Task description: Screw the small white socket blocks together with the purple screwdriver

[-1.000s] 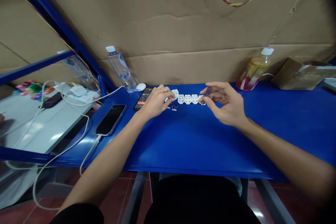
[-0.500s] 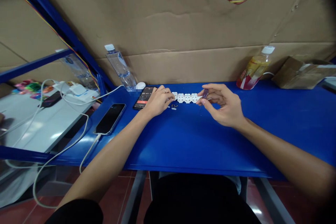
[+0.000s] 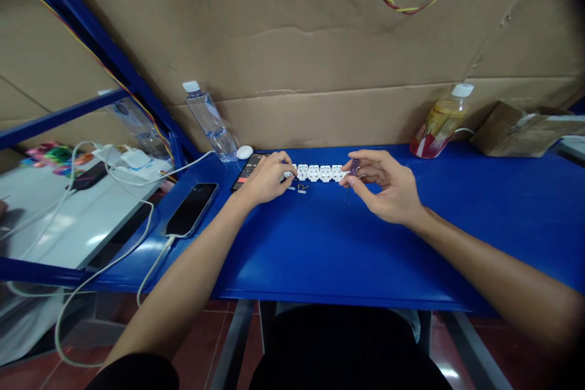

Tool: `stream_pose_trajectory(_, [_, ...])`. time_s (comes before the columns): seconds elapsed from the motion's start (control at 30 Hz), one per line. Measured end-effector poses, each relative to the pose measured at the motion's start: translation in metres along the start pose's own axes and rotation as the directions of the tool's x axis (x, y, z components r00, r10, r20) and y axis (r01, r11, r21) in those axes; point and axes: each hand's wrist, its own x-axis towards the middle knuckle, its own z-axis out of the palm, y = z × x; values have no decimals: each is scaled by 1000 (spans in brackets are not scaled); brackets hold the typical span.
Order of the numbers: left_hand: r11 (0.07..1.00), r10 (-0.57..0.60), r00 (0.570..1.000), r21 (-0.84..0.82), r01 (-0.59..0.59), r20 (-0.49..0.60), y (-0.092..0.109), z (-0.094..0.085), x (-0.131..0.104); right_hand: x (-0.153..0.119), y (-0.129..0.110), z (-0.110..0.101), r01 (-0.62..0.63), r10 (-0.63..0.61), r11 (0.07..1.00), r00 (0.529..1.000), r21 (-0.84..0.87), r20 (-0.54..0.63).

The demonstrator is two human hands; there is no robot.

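A row of small white plastic pieces, which look like plug or socket parts, lies on the blue table. My left hand is bent over the row's left end, thumb and fingertips closed on a white piece there, largely hidden by the fingers. At the opposite end, my right hand pinches a small screwdriver with a purple see-through handle; its thin shaft points down. The right fingertips are also close to the last white piece; whether they touch it I cannot tell. Small brass-coloured bits and a clear flat strip lie in front.
A phone with a running timer is partly under my left hand. Farther left lies a dark phone on a white cable. A water bottle, a drink bottle and a cardboard box stand along the back.
My left hand has slid a little left along the row, uncovering more of the white pieces. The right hand stays nearly in place with the screwdriver, its handle slightly turned.
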Motion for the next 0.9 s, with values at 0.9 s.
stream_pose_trajectory(0.9, [997,17,994,-70,-9,107,12,-14,1,-1,-1,0,-20,20,1000,1000,-14,23])
